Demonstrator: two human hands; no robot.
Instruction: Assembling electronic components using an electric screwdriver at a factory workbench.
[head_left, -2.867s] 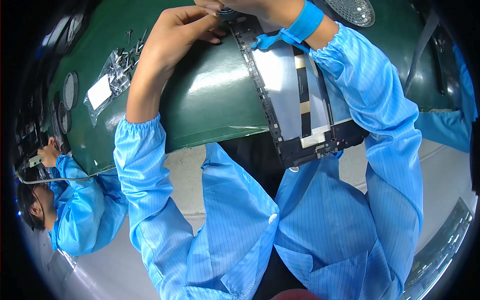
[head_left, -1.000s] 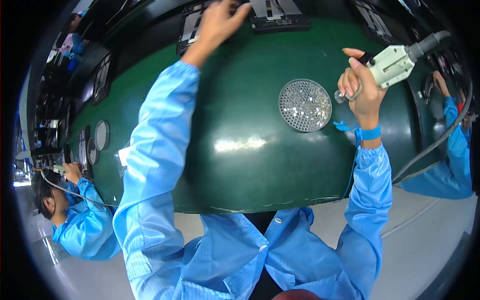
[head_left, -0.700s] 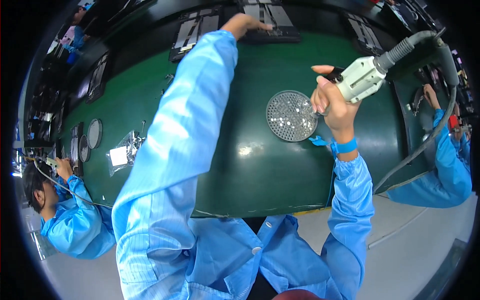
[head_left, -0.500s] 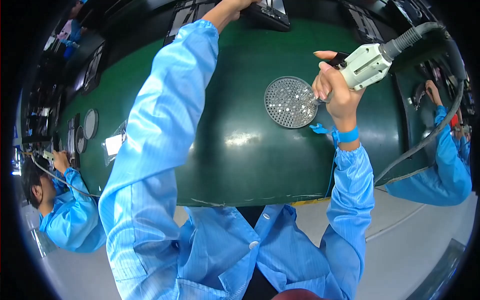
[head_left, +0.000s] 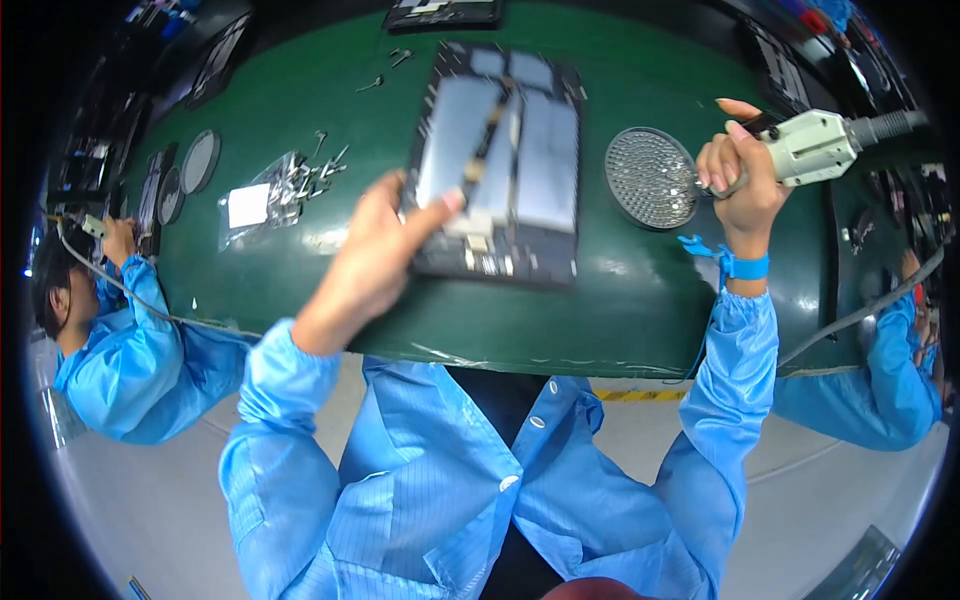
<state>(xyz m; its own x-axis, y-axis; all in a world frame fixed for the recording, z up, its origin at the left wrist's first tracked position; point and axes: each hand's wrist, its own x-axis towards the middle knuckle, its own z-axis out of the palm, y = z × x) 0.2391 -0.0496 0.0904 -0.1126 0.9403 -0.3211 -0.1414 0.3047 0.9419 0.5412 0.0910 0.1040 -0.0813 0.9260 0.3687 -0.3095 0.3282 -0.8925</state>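
Note:
My left hand (head_left: 372,255) grips the lower left edge of an opened tablet (head_left: 547,160), thumb on top of it. Silvery battery packs, a dark ribbon strip and small boards show in the tablet, which is blurred by motion over the green table. My right hand (head_left: 745,180) is wrapped round a pale green electric screwdriver (head_left: 812,145), held sideways with its corded end to the right. Its tip end meets the right rim of a round grey perforated screw tray (head_left: 645,175). A blue wrist strap (head_left: 748,267) circles my right wrist.
Left of the tablet lie a clear bag with a white label (head_left: 249,205) and loose small metal parts (head_left: 316,175). Another opened device (head_left: 442,12) sits at the far edge. Co-workers in blue sit at left (head_left: 130,370) and right (head_left: 870,375). A grey cable (head_left: 885,287) runs at right.
My left hand has come back from the far edge, bringing the tablet nearer to the table's middle. The bag and loose metal parts are uncovered. In view, the right hand, screwdriver and tray appear further right.

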